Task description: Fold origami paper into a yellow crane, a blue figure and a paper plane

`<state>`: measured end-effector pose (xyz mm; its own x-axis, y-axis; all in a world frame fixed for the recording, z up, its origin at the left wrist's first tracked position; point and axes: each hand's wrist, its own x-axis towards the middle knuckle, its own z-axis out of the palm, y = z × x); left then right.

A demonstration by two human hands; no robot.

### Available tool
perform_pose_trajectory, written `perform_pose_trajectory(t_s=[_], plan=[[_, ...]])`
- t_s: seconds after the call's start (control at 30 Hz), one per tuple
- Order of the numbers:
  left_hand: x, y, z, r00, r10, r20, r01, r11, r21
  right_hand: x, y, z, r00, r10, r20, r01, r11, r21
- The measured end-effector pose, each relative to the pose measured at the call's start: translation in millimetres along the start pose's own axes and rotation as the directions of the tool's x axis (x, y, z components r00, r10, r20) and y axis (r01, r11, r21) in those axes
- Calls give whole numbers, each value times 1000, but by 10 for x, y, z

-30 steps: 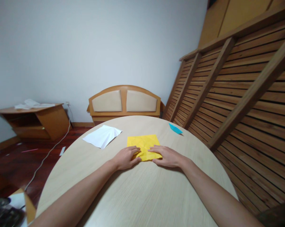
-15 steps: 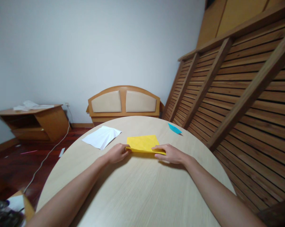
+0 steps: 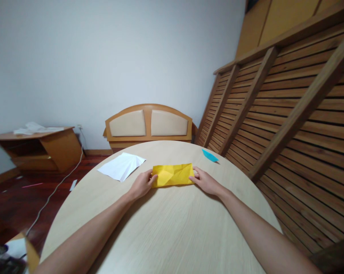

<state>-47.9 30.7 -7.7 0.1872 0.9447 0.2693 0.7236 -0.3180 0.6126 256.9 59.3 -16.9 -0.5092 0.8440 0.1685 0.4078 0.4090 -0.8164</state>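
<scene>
Head view, I see left hand (image 3: 141,184) and right hand (image 3: 208,182) pinching opposite ends of creased yellow paper (image 3: 172,175), white sheet (image 3: 121,166), blue paper (image 3: 210,155) farther off on round table (image 3: 166,228).

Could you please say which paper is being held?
The creased yellow rectangular paper, pinched at its ends by the left hand and right hand; the creased white paper sheet and pointed blue paper lie untouched.

The paper (image 3: 172,175) is now seen narrower. The left grip (image 3: 142,183) and right grip (image 3: 206,181) have been shifted to its ends.
</scene>
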Motion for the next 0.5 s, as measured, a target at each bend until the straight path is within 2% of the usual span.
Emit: perform_pose_trajectory(t_s=[0.13, 0.27, 0.4, 0.5], plan=[[-7, -6, 42, 998, -56, -43, 60, 993, 106, 35, 36, 33, 998, 18, -63, -23, 997, -79], [2, -15, 54, 991, -109, -71, 120, 978, 171, 70, 107, 55, 996, 51, -77, -62, 985, -162], [8, -4, 69, 982, -174, -68, 187, 935, 303, 79, 145, 61, 996, 29, -89, -44, 984, -172], [-3, 6, 92, 978, -205, -47, 206, 891, 404, 73, 134, 60, 993, 21, -118, -51, 965, -256]])
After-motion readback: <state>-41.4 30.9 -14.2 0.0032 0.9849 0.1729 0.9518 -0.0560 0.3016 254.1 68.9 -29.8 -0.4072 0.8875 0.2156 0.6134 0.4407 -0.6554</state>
